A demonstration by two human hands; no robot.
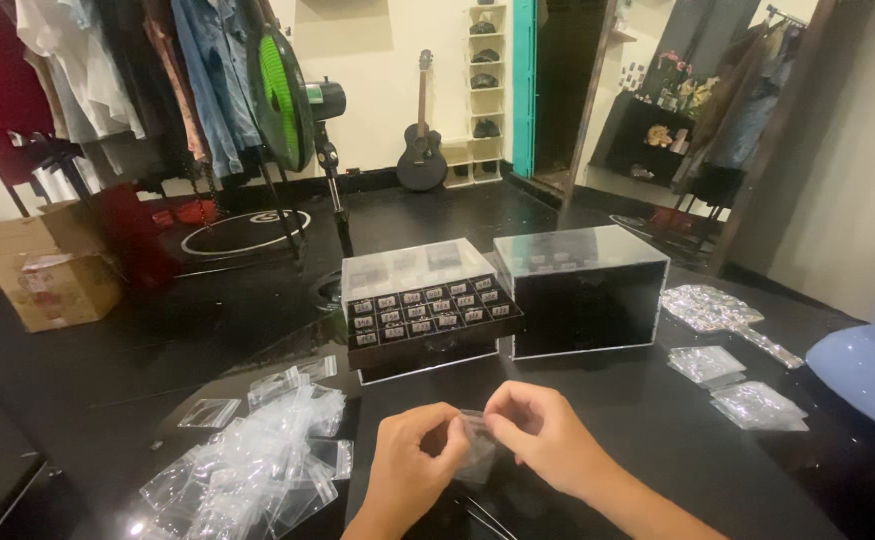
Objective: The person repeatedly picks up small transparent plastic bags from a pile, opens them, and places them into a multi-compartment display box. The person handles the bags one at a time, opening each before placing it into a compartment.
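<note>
Small clear bag (476, 452) held betw. both hands, just above black table (658, 420), near front edge, centre of view. Bag contents: can't tell, too small/blurred.

L hand (413, 470): fingers curled in, thumb + forefinger pinched on bag's left side. R hand (543, 435): also curled, fingertips pinched on bag's top right edge. Hands close together, knuckles nearly meeting over bag.

Left of L hand: loose pile of bags (248, 465), clear, empty-looking, overlapping, spread to table's front-left corner. One single bag (210, 412) lies apart, just beyond pile.

Behind hands, mid-table: tray (428, 312), black, pulled out of clear box (413, 268); tray has rows of small compartments w/ small light items, detail not legible. Just right of it, touching or nearly so: 2nd box (583, 290), clear lid, dark inside.

Right side of table: three filled packs (733, 385), shiny, well apart from hands; further back a larger shiny bundle (710, 308). Blue chair (873, 365) at right edge.

Background: fan (283, 100) on stand, green blades; guitar (423, 140) against wall; clothes rack (108, 70) upper left; cardboard carton (43, 265) on floor, left.
</note>
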